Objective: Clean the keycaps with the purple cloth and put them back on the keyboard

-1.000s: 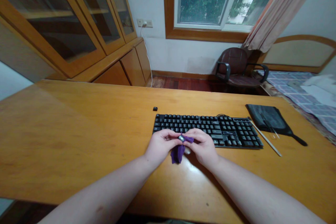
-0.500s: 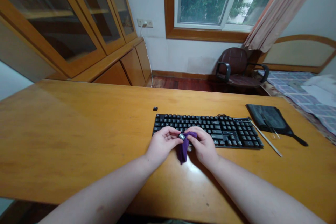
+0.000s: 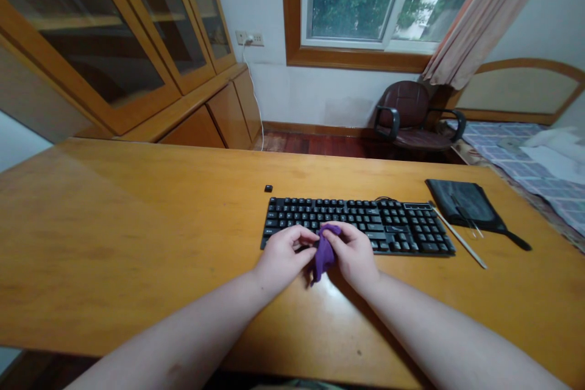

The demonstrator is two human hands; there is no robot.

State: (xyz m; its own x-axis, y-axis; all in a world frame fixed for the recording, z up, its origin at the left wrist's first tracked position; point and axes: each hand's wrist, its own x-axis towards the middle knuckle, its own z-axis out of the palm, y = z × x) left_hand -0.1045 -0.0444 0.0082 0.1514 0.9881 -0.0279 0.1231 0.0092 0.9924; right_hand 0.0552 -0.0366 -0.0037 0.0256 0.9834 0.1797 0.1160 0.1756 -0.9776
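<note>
Right hand (image 3: 350, 253) grips purple cloth (image 3: 324, 251), just before keyboard (image 3: 361, 223) front edge, above table (image 3: 137, 219). Left hand (image 3: 284, 254) pinched closed against cloth; contents hidden. Loose keycap (image 3: 269, 188) behind keyboard.

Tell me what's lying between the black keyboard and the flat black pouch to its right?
A thin pale stick lies slantwise on the table between keyboard and pouch, shown in the head view.

Purple cloth (image 3: 324, 252); black keyboard (image 3: 361, 225) (checked bedspread (image 3: 516, 143)).
</note>
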